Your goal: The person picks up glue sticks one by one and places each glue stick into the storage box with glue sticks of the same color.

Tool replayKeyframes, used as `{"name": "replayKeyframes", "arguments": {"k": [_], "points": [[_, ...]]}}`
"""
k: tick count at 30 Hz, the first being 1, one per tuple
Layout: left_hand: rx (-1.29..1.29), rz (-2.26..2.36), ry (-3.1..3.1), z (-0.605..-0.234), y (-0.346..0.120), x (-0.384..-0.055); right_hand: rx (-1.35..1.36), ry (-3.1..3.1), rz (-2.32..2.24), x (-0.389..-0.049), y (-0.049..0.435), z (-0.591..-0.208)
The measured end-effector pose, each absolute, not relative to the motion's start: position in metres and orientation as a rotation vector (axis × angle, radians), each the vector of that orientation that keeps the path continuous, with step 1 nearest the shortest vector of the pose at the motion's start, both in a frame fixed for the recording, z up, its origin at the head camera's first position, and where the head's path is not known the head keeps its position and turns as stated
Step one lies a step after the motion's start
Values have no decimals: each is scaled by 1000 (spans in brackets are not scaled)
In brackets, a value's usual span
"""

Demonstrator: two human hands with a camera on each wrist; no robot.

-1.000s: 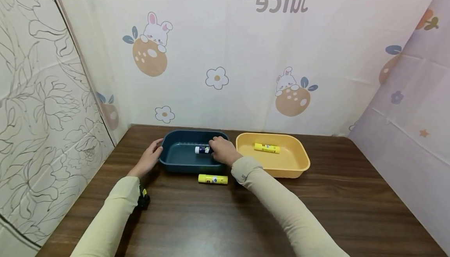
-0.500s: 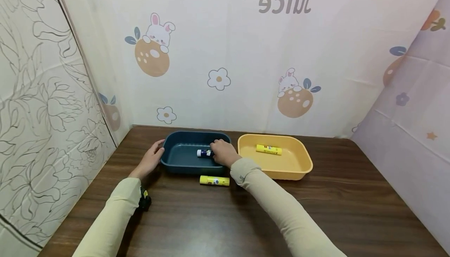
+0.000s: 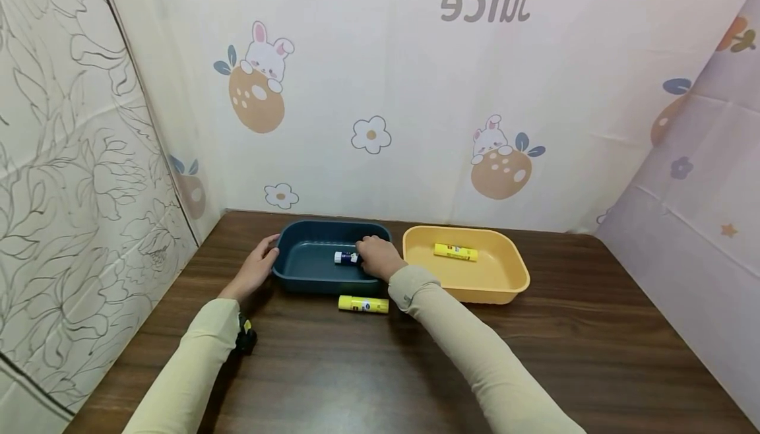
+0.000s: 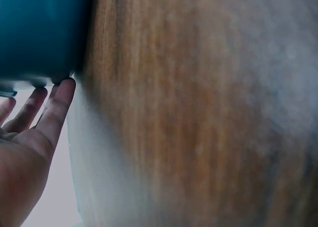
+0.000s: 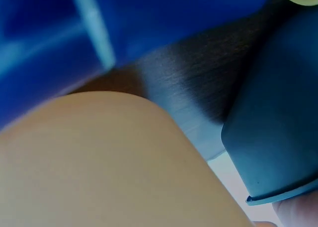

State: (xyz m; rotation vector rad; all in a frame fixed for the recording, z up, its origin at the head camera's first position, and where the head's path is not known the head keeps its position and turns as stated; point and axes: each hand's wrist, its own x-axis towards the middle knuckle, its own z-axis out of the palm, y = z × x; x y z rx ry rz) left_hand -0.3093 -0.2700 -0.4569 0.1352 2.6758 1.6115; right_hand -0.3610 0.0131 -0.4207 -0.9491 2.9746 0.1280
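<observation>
My right hand reaches over the near right side of the dark teal tray and grips one end of a navy glue stick. The stick's white cap points left inside the tray; its right end is hidden by my fingers. At the tray's left end rests my left hand, thumb by the rim. In the left wrist view, straight fingers touch the tray's outer wall. A yellow glue stick lies on the table just in front of the tray.
Right of the teal tray stands a yellow tray with another yellow glue stick in it. A blurred blue thing fills the upper left of the right wrist view. A printed cloth hangs behind the wooden table.
The head view has shifted slightly. Both hands, the trays and the glue sticks keep practically the same places.
</observation>
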Motion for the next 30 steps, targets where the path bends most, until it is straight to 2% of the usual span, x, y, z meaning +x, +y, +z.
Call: {"name": "replayKeyframes", "arguments": {"k": [15,30], "points": [[121,1621,2645,-454,-269,-311,-1118,3068,106,-355,24,-402],[130,1600,2693,-453,-262,-296,-1402,3061,-233,-301,62,-380]]}}
